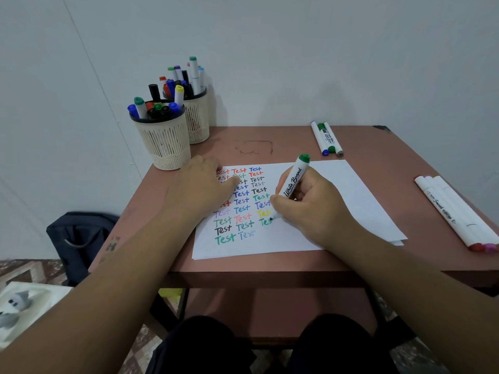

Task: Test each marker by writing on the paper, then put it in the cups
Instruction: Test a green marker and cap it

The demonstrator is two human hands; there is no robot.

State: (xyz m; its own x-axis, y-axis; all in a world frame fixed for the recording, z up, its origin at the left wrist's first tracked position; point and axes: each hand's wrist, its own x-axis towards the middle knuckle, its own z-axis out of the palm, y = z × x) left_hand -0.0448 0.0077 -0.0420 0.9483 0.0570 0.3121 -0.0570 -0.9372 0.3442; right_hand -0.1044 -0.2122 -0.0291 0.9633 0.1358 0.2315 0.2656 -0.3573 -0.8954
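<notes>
My right hand grips a green whiteboard marker, cap posted on its upper end, with its tip touching the white paper beside a half-written green "Test". My left hand lies flat on the paper's left part, over rows of coloured "Test" words. Two cream mesh cups full of markers stand at the table's back left. Three whiteboard markers lie at the back right of the table. Several thick white markers lie along the right edge.
The small reddish-brown table stands against a pale wall. A dark bag sits on the floor to the left, and a white cloth with grey shapes lies lower left. My dark-clothed knees show under the front edge.
</notes>
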